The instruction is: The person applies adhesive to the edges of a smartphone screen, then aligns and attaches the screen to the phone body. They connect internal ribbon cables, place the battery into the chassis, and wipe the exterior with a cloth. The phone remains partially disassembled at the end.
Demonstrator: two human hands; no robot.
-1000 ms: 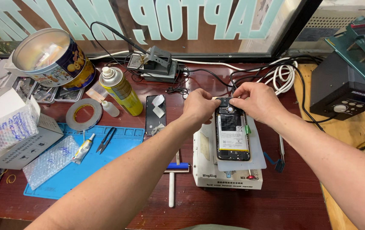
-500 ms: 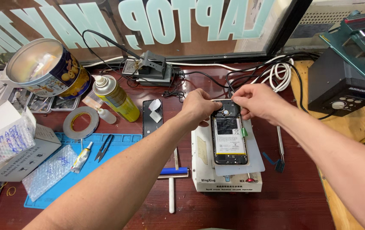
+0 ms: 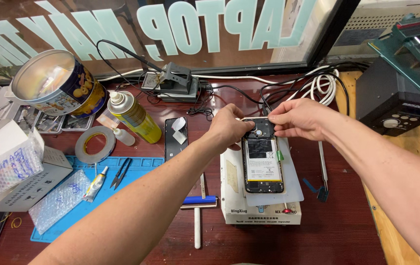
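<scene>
Two hands of mine meet at the far end of the opened black smartphone [image 3: 263, 159], which lies face down with its back cover off on a white plastic sheet [image 3: 293, 189]. Largest in view is the dark red wooden workbench [image 3: 347, 230], running out to the glass window at the far side. Near left on it lies a blue rubber work mat [image 3: 136, 164]. Far left a round blue biscuit tin [image 3: 58, 88] tips on its side, its shiny inside facing me. Near the middle sits the white box-shaped heating platform [image 3: 261, 213] that carries the sheet and the phone.

My left hand [image 3: 229, 128] rests on the phone's far left corner, fingers curled down onto its edge and touching it. My right hand [image 3: 296, 118] comes in from the right, thumb and forefinger pinched together at the phone's far right corner over the camera area; what they pinch is too small for me to tell.

Left of the platform, a yellow spray can [image 3: 134, 117] lies tilted, a grey roll of tape [image 3: 95, 144] lies flat just beside it, and a second, dark phone [image 3: 175, 139] lies between the can and my left arm. A white-handled roller with a blue head [image 3: 197, 218] lies near, touching the platform's left side. Small black tweezers [image 3: 120, 172] and a little glue tube [image 3: 95, 184] rest on the mat.
</scene>
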